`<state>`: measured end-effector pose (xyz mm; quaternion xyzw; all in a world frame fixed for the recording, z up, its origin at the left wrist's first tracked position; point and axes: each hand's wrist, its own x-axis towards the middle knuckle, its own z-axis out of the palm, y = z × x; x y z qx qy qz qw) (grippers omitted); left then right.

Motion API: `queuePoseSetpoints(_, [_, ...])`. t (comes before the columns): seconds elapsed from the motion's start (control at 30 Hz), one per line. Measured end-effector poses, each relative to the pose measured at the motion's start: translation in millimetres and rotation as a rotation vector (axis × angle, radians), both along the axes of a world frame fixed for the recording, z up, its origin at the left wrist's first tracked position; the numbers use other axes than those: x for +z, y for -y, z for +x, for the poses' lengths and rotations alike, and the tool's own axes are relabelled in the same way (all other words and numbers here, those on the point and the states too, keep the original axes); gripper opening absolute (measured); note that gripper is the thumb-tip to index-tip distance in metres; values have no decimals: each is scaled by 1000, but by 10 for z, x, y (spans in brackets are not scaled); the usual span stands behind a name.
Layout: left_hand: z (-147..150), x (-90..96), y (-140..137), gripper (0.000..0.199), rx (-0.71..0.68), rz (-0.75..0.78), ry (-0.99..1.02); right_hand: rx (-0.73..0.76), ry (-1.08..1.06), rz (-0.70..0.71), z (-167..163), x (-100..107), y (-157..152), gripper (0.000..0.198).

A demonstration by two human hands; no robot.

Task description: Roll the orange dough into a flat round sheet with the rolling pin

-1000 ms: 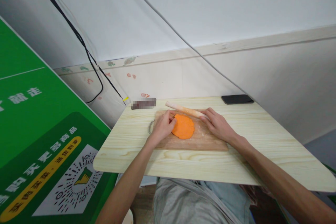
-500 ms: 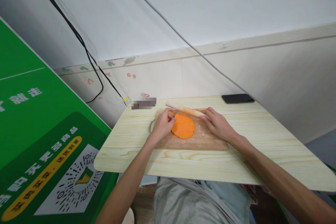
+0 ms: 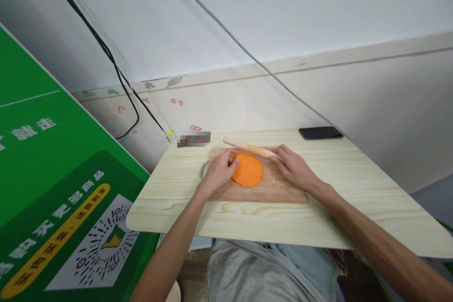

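A flat, roughly round sheet of orange dough (image 3: 247, 171) lies on a wooden cutting board (image 3: 262, 195). At the sheet's upper left edge, my left hand (image 3: 221, 170) has its thumb and fingers closed on the dough's rim. My right hand (image 3: 292, 166) grips the right end of a wooden rolling pin (image 3: 249, 147), which slants across the far side of the board, just beyond the dough. Orange smears and flour mark the pin. The fingertips of my left hand are partly hidden.
The board has a metal ring handle (image 3: 203, 170) at its left. A pixelated dark object (image 3: 194, 139) lies at the back left of the pale table (image 3: 166, 207), and a black phone (image 3: 320, 133) at the back right. Cables run along the wall; a green sign (image 3: 53, 160) stands left.
My left hand has shifted very slightly at the dough's left edge, and its fingers are drawn closer together. The right hand and rolling pin stay in place.
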<state>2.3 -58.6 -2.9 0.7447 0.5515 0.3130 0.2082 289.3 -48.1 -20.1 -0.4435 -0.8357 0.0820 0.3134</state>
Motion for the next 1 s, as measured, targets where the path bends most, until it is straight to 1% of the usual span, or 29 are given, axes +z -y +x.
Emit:
queuePoseSetpoints(0.07, [-5, -14, -12, 25, -43, -1, 50, 6, -2, -1, 1, -6, -7, 45])
queuePoseSetpoints(0.2, [-5, -52, -41, 32, -74, -1, 93, -2, 0, 2, 2, -11, -11, 45])
queuePoseSetpoints(0.37, [-3, -97, -66, 45, -32, 59, 166, -4, 5, 6, -2, 1, 1, 45])
queuePoseSetpoints(0.5, [1, -143, -108, 46, -19, 68, 266, 1, -3, 17, -1, 4, 4, 44])
queuePoseSetpoints(0.63, [0, -196, -176, 44, -19, 39, 399, 6, -5, 18, 2, -3, -5, 44])
queuePoseSetpoints(0.73, [13, -213, -204, 43, -19, -21, 504, 4, 2, 22, 1, -7, -10, 44])
queuePoseSetpoints(0.87, [51, -199, -196, 43, -2, -93, 639, 11, -5, 23, -3, -6, -8, 44])
queuePoseSetpoints(1.0, [76, -162, -185, 40, 30, -112, 691, 12, -5, 23, -6, -8, -8, 44])
